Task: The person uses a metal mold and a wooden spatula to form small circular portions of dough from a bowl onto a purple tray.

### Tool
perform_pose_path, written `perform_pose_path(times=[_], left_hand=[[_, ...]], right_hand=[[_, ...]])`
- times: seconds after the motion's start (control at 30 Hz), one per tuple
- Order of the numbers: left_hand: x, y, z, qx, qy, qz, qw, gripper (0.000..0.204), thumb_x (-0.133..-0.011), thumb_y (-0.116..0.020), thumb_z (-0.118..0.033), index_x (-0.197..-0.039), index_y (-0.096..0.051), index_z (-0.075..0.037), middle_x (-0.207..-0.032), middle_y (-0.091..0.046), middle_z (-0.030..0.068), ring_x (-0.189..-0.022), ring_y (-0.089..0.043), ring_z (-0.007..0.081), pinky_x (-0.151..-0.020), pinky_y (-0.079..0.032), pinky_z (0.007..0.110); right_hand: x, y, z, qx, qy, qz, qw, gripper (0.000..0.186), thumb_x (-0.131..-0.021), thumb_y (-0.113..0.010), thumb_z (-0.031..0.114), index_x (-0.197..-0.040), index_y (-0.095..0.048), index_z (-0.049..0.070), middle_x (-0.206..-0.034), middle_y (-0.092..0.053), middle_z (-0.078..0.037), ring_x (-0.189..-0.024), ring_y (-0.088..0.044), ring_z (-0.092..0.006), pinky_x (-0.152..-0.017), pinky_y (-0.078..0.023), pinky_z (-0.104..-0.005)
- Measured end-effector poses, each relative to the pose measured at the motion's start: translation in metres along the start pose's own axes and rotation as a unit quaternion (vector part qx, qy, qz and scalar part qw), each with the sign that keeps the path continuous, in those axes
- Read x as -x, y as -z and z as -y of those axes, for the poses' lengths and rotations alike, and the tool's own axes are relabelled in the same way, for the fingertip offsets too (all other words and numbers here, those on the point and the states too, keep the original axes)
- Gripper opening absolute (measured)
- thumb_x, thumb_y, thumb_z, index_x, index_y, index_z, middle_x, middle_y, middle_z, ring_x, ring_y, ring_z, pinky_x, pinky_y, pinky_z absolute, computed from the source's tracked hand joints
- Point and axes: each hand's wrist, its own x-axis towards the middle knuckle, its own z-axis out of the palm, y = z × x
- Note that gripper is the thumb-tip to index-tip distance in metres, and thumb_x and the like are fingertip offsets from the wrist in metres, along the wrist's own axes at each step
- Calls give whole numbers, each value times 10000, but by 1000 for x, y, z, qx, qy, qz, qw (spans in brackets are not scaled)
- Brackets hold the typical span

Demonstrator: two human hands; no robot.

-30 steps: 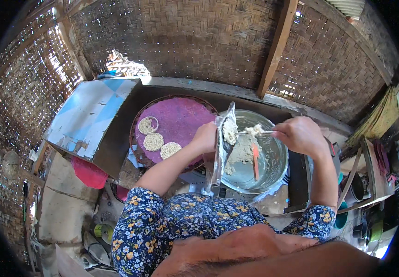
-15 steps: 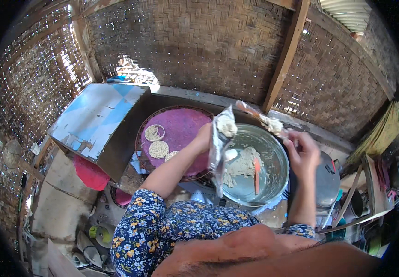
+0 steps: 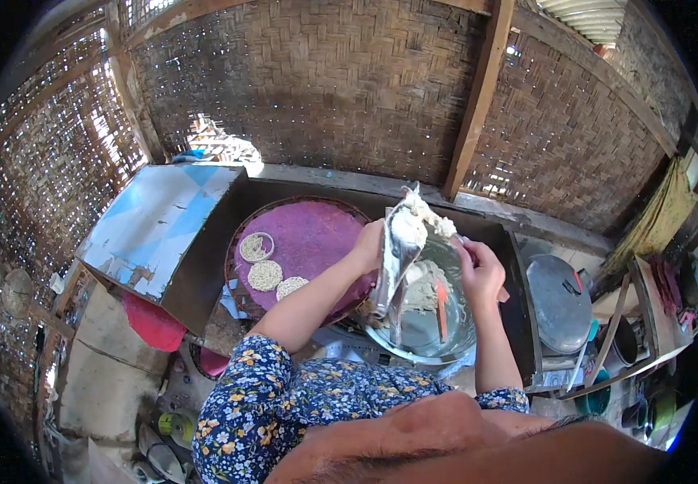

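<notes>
My left hand (image 3: 369, 246) holds a long metal press (image 3: 391, 274) upright, with pale dough (image 3: 409, 226) heaped at its upper end. My right hand (image 3: 480, 268) grips a dough-coated spatula, its end against that heap. Below both sits a wide metal basin (image 3: 463, 339) with more dough (image 3: 422, 294) and an orange scraper (image 3: 440, 315). To the left, a round tray with a purple surface (image 3: 309, 230) carries coiled noodle rounds (image 3: 265, 276), one inside a pale ring (image 3: 255, 247).
A peeling blue-and-white box (image 3: 155, 218) stands at left, above pink plastic (image 3: 151, 323). At right are a lidded metal pot (image 3: 559, 294), a wooden shelf (image 3: 656, 315) and hanging yellow cloth (image 3: 652, 218). A woven wall (image 3: 325, 97) rises behind.
My right hand has moved left and lower in the view, bringing the loaded spatula against the press's upper end. My left hand stays on the press.
</notes>
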Motion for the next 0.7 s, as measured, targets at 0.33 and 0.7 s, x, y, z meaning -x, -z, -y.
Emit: perform_pose_path(times=[0.33, 0.7], left_hand=[[-39, 57, 124, 422, 98, 137, 891, 198, -804, -489, -141, -946, -548, -16, -835, -591, 136, -711, -585, 243, -598, -506, 379], [-43, 22, 78, 152, -5, 88, 985, 301, -803, -535, -162, -1053, -493, 0, -828, -569, 75, -611, -526, 149, -504, -445, 290]], right_hand=[[31, 8, 13, -228, -54, 164, 958, 165, -722, -668, 142, -798, -616, 5, -675, -605, -81, -563, -544, -105, -519, -430, -231], [36, 25, -13, -186, -118, 230, 948, 178, -719, -672, 141, -796, -619, -10, -701, -618, -75, -621, -561, -85, -567, -446, -222]])
